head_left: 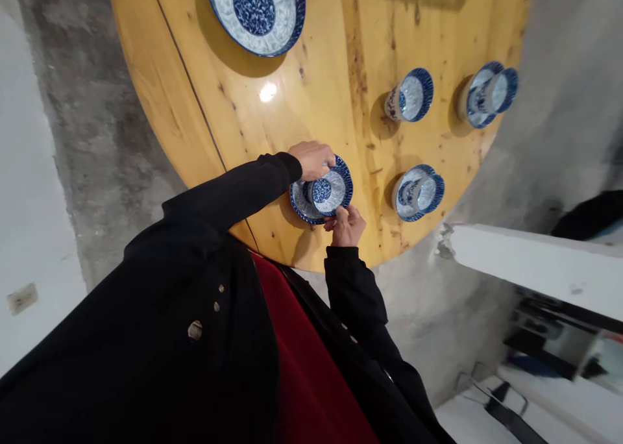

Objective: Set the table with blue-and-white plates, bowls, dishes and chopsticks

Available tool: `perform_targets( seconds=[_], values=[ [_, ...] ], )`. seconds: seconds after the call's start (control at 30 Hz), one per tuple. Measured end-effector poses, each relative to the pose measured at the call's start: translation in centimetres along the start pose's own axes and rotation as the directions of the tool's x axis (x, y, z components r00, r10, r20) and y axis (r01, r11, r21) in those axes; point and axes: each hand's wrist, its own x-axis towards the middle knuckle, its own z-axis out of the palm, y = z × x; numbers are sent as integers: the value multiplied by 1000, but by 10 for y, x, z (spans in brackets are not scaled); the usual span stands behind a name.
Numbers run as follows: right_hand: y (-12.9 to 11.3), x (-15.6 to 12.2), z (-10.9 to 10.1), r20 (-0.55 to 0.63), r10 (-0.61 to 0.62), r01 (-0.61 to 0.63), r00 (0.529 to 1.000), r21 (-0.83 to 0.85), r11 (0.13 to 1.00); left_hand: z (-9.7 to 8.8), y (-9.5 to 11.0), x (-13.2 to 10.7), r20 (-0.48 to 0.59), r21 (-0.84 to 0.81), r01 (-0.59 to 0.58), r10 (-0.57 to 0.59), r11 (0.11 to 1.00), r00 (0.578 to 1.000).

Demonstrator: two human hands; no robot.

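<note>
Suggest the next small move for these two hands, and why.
Probably settle the bowl squarely on the plate beneath it: the left hand and right hand are both at its rim, and a similar bowl to the right stands on its own plate.

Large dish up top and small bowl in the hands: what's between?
Wooden tabletop with a bright glare spot, then the left hand on the small bowl; head view.

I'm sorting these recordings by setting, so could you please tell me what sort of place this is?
Probably a home dining area: a round, yellow-brown wooden table bears blue-and-white patterned bowls, and a grey, concrete-like floor surrounds it.
</note>
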Motion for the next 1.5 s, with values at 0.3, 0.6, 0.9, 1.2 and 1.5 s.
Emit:
perform_targets(
  seconds=[0.3,0.6,0.9,1.2,1.5],
  values=[
    [2,4,-1,7,-5,5,1000,-13,1000,2,-3,11,-39,-15,-32,32,999,999],
    [1,2,-1,11,-4,4,1000,3,1000,1,-1,8,-24,-39,1,-2,999,1000],
    [4,4,1,-7,-12,11,1000,-21,1000,2,-2,9,-19,-34,17,-18,999,1000],
    [4,4,1,4,-32,32,999,26,999,3,-4,12,-30,-36,26,-27,999,999],
    [5,4,0,13,-26,25,1000,19,999,3,-4,10,-26,3,35,-35,999,999]
  ],
)
